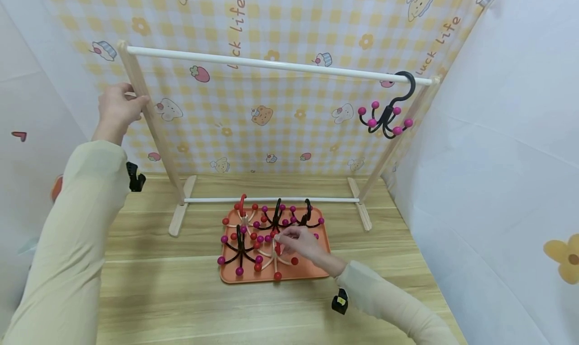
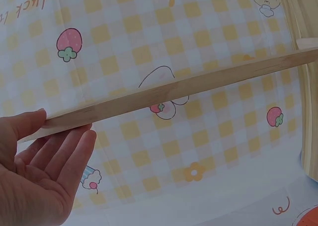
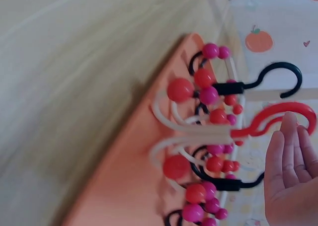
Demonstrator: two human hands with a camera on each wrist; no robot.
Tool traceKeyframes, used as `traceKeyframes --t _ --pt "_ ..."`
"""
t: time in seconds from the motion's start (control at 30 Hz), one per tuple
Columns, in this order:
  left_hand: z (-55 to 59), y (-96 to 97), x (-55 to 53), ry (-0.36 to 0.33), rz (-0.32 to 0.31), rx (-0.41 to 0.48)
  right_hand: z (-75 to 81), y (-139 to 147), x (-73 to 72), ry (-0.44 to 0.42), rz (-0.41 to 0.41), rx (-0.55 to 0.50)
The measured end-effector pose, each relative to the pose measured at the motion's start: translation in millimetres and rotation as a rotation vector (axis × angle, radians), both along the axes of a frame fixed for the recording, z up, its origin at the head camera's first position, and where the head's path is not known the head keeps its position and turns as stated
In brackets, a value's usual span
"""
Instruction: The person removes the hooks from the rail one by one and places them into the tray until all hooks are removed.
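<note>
My left hand [image 1: 118,108] grips the wooden side post [image 1: 151,116] of a hanging rack. In the left wrist view the thumb lies along one side of the post and the fingers along the other. Over an orange tray [image 1: 312,270], my right hand [image 1: 302,242] is at the red hook [image 3: 283,107] of a cream multi-arm hanger [image 3: 198,131] with red balls. Its fingers look straight in the right wrist view, fingertips right at the hook's curve; the thumb is hidden there. Around this hanger stand a black hanger [image 1: 240,249] with magenta balls and several others.
A black hanger [image 1: 386,116] with magenta balls hangs from the right end of the rack's white top bar [image 1: 271,63]. The lower bar [image 1: 212,200] runs behind the tray, on the wooden table [image 1: 181,294]. A checked cloth [image 1: 280,134] covers the back.
</note>
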State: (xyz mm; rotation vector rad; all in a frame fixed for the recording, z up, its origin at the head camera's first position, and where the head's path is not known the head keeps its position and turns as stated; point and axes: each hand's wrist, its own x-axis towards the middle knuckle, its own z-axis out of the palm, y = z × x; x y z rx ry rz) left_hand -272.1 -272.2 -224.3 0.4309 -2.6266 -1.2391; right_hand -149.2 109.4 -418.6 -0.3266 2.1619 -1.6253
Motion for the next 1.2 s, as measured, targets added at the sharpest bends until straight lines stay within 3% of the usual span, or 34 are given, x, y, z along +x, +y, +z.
traceKeyframes --t 0.2,0.4,0.6,0.83,1.2 --pt "-0.8 -0.4 -0.6 0.003 -0.001 -0.001 18.8 12.0 -19.2 0.054 -0.047 0.016" --pt "-0.6 0.2 -1.3 0.007 0.002 -0.002 36.8 32.4 -56.9 0.062 -0.164 -0.021" --pt "-1.6 -0.5 -1.4 0.008 0.005 -0.002 78.6 54.3 -84.3 0.193 -0.273 -0.043" --pt "-1.7 -1.2 -1.6 0.007 0.004 -0.003 127.7 75.4 -102.7 0.351 -0.370 -0.084" --pt "-1.5 -2.9 -3.6 0.006 -0.005 0.020 184.9 107.9 -118.4 0.447 -0.539 -0.239"
